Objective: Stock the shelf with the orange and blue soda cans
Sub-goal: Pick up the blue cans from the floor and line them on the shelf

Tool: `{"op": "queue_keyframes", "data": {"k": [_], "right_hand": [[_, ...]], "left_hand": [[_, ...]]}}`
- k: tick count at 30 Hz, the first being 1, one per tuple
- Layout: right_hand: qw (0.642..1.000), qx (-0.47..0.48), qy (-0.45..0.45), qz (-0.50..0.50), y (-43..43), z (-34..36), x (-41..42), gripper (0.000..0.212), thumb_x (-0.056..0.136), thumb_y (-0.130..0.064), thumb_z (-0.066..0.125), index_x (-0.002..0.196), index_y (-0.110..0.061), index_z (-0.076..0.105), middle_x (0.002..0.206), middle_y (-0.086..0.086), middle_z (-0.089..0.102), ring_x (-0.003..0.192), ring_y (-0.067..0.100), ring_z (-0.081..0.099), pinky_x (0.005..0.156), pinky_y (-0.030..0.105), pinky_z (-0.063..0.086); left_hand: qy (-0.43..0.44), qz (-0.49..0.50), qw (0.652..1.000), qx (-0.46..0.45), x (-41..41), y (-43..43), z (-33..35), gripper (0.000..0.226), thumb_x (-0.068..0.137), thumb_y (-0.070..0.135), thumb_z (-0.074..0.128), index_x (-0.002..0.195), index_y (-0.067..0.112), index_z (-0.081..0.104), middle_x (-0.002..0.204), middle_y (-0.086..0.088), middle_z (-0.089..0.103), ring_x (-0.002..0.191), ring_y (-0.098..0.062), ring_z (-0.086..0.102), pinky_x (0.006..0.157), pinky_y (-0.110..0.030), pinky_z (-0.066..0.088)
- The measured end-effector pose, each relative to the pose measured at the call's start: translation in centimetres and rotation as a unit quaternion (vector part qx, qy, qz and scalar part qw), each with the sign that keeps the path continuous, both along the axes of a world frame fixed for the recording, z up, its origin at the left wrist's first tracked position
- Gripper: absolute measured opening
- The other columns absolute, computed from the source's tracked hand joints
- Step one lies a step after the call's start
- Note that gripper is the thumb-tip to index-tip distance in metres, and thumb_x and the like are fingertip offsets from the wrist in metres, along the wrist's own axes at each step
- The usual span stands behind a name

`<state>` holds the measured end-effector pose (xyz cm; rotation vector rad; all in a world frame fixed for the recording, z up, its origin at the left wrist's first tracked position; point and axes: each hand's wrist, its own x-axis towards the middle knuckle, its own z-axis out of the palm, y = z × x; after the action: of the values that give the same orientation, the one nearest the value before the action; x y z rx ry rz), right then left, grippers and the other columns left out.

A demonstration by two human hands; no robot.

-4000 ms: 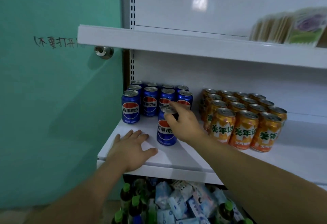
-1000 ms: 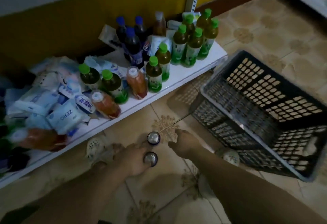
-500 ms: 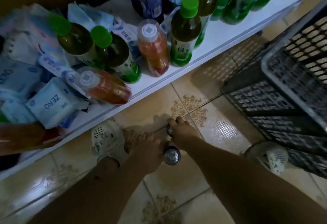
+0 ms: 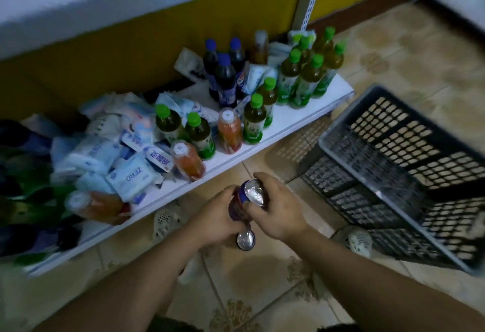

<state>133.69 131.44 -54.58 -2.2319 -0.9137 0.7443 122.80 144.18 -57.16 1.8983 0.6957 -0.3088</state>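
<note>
My right hand [image 4: 278, 208] grips a tilted blue can [image 4: 253, 192] low over the floor, near the crate [image 4: 341, 187]. My left hand [image 4: 217, 220] curls against it, but which can it holds I cannot tell. A second can [image 4: 246, 240] sits just below them. Crowded so, the cans could knock, and one might slip and roll under the bottom shelf [image 4: 286, 118].

Blue soda can [image 4: 248, 200]: lifted off the floor, tilted, in my right hand [image 4: 278, 211]. Second can [image 4: 246, 240]: lower, in my left hand [image 4: 215, 221].

Left shoe [image 4: 165, 220], right shoe [image 4: 358, 241] — both pale clogs with perforated toes, forearms [image 4: 147, 279] bare
</note>
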Motion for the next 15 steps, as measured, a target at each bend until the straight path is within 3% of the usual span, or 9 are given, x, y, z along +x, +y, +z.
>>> {"op": "queue_keyframes", "data": {"k": [2, 5, 9, 12, 14, 15], "right_hand": [[0.999, 0.048, -0.009, -0.023, -0.2, 4.6, -1.0, 0.086, 0.064, -0.061, 0.039, 0.14, -0.021, 0.045, 0.13, 0.002, 0.055, 0.117, 0.018, 0.049, 0.091, 0.025, 0.038], [0.993, 0.117, -0.027, -0.015, 0.0, 11.8, -2.4, 0.087, 0.067, -0.062, 0.037, 0.143, -0.021, 0.042, 0.129, -0.004, 0.051, 0.117, 0.012, 0.047, 0.092, 0.024, 0.038], [0.984, 0.176, -0.026, 0.01, 1.1, 20.5, -4.5, 0.085, 0.066, -0.065, 0.04, 0.143, -0.03, 0.039, 0.13, -0.005, 0.049, 0.115, 0.013, 0.049, 0.094, 0.036, 0.048], [0.968, 0.25, 0.006, 0.017, 2.8, 25.9, -6.4, 0.062, 0.08, -0.047, 0.053, 0.139, -0.037, 0.037, 0.122, -0.009, 0.051, 0.106, 0.013, 0.055, 0.082, 0.03, 0.054], [0.952, 0.302, 0.044, 0.0, 4.4, 29.0, -8.0, 0.045, 0.092, -0.03, 0.052, 0.133, -0.04, 0.039, 0.11, -0.01, 0.054, 0.094, 0.009, 0.058, 0.072, 0.024, 0.055], [0.945, 0.319, 0.067, -0.008, 5.2, 30.4, -8.9, 0.04, 0.094, -0.027, 0.05, 0.129, -0.042, 0.04, 0.107, -0.007, 0.055, 0.092, 0.009, 0.059, 0.073, 0.026, 0.057]], "left_hand": [[-0.053, 0.029, 0.998, -0.022, -1.0, -0.5, 4.6, 0.071, 0.057, 0.033, 0.081, 0.117, 0.044, 0.044, 0.116, 0.017, 0.061, 0.106, 0.004, 0.058, 0.093, -0.026, 0.049], [-0.126, 0.044, 0.99, -0.035, -2.7, -0.7, 11.2, 0.071, 0.066, 0.018, 0.084, 0.118, 0.044, 0.043, 0.117, 0.012, 0.061, 0.106, 0.002, 0.06, 0.093, -0.026, 0.05], [-0.198, 0.073, 0.977, -0.03, -5.4, -0.2, 19.5, 0.073, 0.064, 0.031, 0.084, 0.119, 0.048, 0.04, 0.119, 0.012, 0.061, 0.108, -0.004, 0.061, 0.093, -0.032, 0.052], [-0.246, 0.1, 0.964, -0.006, -7.6, 0.5, 24.6, 0.078, 0.051, 0.04, 0.083, 0.118, 0.042, 0.043, 0.114, 0.013, 0.064, 0.105, -0.004, 0.063, 0.089, -0.031, 0.053], [-0.276, 0.14, 0.951, 0.019, -9.2, 1.0, 27.6, 0.076, 0.051, 0.032, 0.085, 0.116, 0.037, 0.046, 0.11, 0.01, 0.067, 0.1, -0.004, 0.065, 0.082, -0.025, 0.054], [-0.291, 0.162, 0.942, 0.037, -10.0, 1.3, 28.9, 0.071, 0.054, 0.024, 0.085, 0.115, 0.033, 0.048, 0.108, 0.008, 0.067, 0.096, -0.003, 0.066, 0.078, -0.023, 0.054]]}}
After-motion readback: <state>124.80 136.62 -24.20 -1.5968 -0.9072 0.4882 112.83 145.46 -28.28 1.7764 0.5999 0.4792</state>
